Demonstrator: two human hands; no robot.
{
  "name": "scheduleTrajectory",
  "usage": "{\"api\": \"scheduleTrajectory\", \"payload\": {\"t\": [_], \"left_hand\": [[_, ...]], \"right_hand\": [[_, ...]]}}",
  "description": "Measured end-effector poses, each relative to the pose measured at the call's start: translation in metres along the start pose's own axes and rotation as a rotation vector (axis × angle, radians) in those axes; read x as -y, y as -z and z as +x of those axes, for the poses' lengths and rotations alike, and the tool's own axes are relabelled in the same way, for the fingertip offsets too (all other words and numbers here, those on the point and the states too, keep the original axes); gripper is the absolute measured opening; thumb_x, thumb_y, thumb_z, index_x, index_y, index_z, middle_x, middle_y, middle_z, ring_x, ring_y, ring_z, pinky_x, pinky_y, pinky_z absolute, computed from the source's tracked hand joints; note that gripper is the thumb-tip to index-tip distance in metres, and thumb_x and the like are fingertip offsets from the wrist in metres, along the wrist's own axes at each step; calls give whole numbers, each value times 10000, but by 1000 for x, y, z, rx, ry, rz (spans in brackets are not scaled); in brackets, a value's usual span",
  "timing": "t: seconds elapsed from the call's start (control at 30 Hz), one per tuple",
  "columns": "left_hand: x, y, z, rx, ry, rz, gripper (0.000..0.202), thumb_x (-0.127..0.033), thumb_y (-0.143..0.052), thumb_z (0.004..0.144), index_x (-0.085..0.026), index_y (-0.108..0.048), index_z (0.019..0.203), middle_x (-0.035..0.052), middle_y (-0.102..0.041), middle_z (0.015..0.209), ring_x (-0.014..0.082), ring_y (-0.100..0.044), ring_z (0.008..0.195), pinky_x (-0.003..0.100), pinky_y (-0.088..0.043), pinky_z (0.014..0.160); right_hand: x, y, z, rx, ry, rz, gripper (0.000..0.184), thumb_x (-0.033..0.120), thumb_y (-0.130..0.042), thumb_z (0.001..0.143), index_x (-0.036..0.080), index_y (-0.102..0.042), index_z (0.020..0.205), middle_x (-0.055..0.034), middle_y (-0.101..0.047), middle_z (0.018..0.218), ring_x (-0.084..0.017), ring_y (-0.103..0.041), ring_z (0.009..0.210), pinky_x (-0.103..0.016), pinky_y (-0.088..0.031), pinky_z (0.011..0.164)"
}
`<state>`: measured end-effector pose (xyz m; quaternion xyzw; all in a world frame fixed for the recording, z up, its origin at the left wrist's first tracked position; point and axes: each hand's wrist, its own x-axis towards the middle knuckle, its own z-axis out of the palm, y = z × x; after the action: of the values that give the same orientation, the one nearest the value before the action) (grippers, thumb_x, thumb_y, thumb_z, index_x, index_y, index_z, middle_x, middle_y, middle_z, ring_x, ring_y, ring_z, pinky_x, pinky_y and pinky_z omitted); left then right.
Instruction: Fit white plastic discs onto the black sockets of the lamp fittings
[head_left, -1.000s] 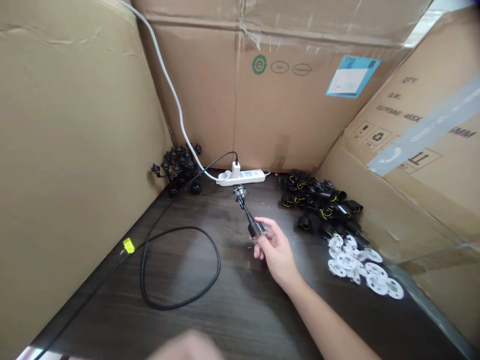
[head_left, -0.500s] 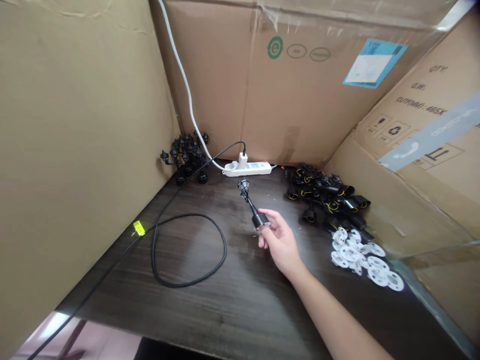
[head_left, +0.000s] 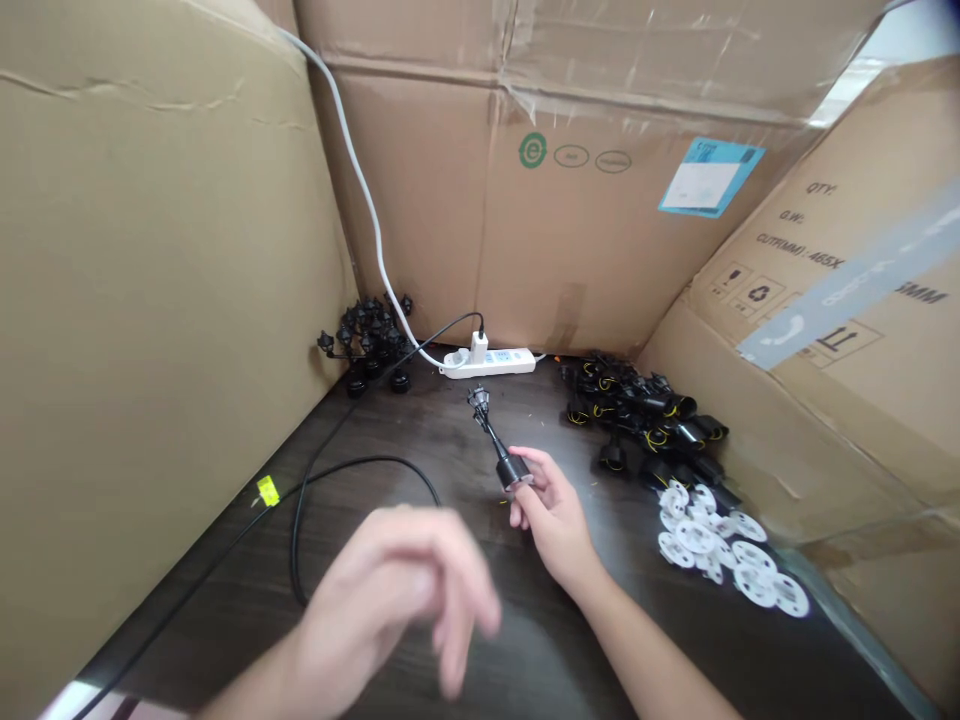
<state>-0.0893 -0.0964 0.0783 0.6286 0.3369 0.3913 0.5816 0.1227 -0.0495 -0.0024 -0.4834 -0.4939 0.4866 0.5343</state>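
My right hand (head_left: 551, 515) holds a miniature black street lamp (head_left: 491, 435) by its round base, above the dark table (head_left: 517, 640). The lamp is tilted, its lantern heads pointing away and a little left. My left hand (head_left: 412, 590) is raised in the foreground, somewhat blurred. Its fingers hang bent and apart, and no object shows in them. It covers part of the looped black cable (head_left: 367, 462). To the right of my right hand are a pile of black lamp parts with yellow wires (head_left: 649, 410) and several white discs with holes (head_left: 697, 537).
A white power strip (head_left: 517, 362) with a plugged-in adapter lies at the back. Similar small lamps (head_left: 367, 335) stand at the back left. Cardboard walls (head_left: 420, 200) enclose the table on three sides. A yellow tag (head_left: 268, 490) hangs on the cable.
My left hand has come into view from below. My right hand still holds the lamp in about the same place. The whole view has shifted slightly, with the scene lower in the picture.
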Motion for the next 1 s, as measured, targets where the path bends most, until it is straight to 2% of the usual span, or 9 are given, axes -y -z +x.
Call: {"api": "scheduleTrajectory", "payload": {"t": [0.07, 0.13, 0.2, 0.3, 0.4, 0.5, 0.67, 0.8, 1.0], "left_hand": [[8, 3, 32, 26, -23, 101, 219, -234, -484, 921, -183, -693, 959, 50, -676, 777, 172, -593, 660, 279, -470, 562], [20, 5, 60, -44, -57, 361, 339, -154, -522, 825, -217, -645, 1135, 47, -679, 1081, 132, -557, 671, 268, -462, 601], [33, 6, 78, 75, -75, 546, 520, -154, -530, 828, -284, -560, 1331, 54, -570, 1378, 98, -535, 639, 280, -482, 638], [48, 8, 87, 169, -111, 616, 584, -196, -577, 849, -312, -471, 1412, 72, -476, 1482, 111, -589, 702, 301, -521, 710], [56, 10, 87, 202, -176, 588, 528, -187, -575, 863, -280, -467, 1372, 82, -498, 1417, 136, -619, 802, 287, -529, 740], [59, 11, 87, 237, -203, 641, 437, -184, -542, 892, -269, -495, 1319, 52, -554, 1217, 144, -613, 814, 272, -509, 739], [63, 13, 86, 237, -229, 755, 255, -208, -477, 941, -231, -528, 1190, 35, -564, 1042, 169, -586, 818, 292, -461, 749], [67, 15, 83, 218, -237, 787, 211, -211, -463, 943, -225, -519, 1146, 35, -571, 1023, 183, -579, 846, 301, -445, 750], [68, 15, 80, 214, -266, 813, 210, -222, -474, 939, -231, -508, 1145, 26, -582, 1010, 177, -571, 819, 297, -431, 720]], "right_hand": [[-2, -1, 1, -2, 7, 16, 379, 335, -675, 835, 211, -620, 1189, 12, -627, 788, -94, -535, 482, -215, -439, 458], [-3, -3, 3, -11, 14, 31, 371, 348, -677, 840, 217, -619, 1182, 18, -621, 772, -97, -525, 480, -219, -435, 455], [-4, -5, 6, -26, 16, 51, 361, 362, -676, 844, 217, -616, 1169, 19, -619, 762, -97, -509, 476, -221, -425, 451], [-3, -10, 9, -30, 20, 86, 342, 361, -674, 845, 210, -608, 1144, 27, -606, 724, -94, -478, 476, -218, -410, 457], [-2, -14, 8, 37, 16, 107, 296, 353, -665, 866, 210, -614, 1119, 23, -607, 730, -96, -473, 506, -216, -414, 481], [-4, -15, 1, 112, 7, 121, 271, 403, -633, 924, 211, -612, 1114, 17, -600, 745, -100, -477, 525, -221, -428, 497], [-8, -8, -7, 85, 68, 14, 315, 384, -634, 957, 235, -533, 1215, 12, -635, 774, -119, -547, 556, -229, -469, 519], [-4, -2, -9, 5, 233, -254, 105, 305, -650, 945, 216, -598, 965, -10, -655, 804, -132, -592, 611, -233, -470, 543], [4, -1, -9, 10, 326, -365, 147, 303, -603, 971, 205, -625, 863, 0, -646, 744, -132, -590, 583, -241, -484, 566]]}}
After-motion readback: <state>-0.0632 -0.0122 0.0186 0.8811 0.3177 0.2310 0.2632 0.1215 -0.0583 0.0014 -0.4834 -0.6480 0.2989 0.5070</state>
